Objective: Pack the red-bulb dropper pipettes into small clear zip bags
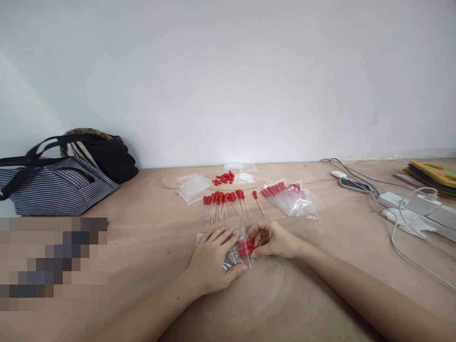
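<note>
My left hand (213,259) lies over a small clear plastic bag (238,251) holding red-capped glass droppers, its fingers pressing on the bag and its thumb at the lower edge. At the bag's right end, my right hand (270,240) curls its fingers closed by the red caps. Just beyond my hands, a row of loose red-capped droppers (224,203) lies on the wooden table (149,237). Filled clear bags of droppers (290,198) lie to the right of that row.
Empty clear bags (193,186) and loose red caps (224,178) lie further back. A striped tote and black bag (57,180) stand at far left. At right are a phone (354,185), a white mouse, cables, a power strip (416,206) and coloured folders (432,175).
</note>
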Available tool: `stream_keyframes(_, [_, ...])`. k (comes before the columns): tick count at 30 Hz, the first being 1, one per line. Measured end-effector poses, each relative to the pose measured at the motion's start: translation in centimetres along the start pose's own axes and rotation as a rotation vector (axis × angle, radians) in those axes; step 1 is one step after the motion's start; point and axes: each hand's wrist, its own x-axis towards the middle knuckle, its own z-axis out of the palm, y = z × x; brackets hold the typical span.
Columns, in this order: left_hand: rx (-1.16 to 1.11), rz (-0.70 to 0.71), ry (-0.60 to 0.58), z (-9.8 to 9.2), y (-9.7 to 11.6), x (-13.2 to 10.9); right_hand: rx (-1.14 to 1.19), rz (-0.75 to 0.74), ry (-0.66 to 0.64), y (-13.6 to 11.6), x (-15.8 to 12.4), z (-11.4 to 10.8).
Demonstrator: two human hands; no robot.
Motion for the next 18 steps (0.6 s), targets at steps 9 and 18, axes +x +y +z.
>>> stream_keyframes(9, [0.009,-0.004,-0.006,-0.2,0.1,0.2,0.225,-0.065,0.03,0.8,0.9,1.5])
stream_keyframes(18, [0.023,-0.018,-0.009,-0.3,0.3,0.4,-0.13,-0.124,0.127,0.3,1.6,1.0])
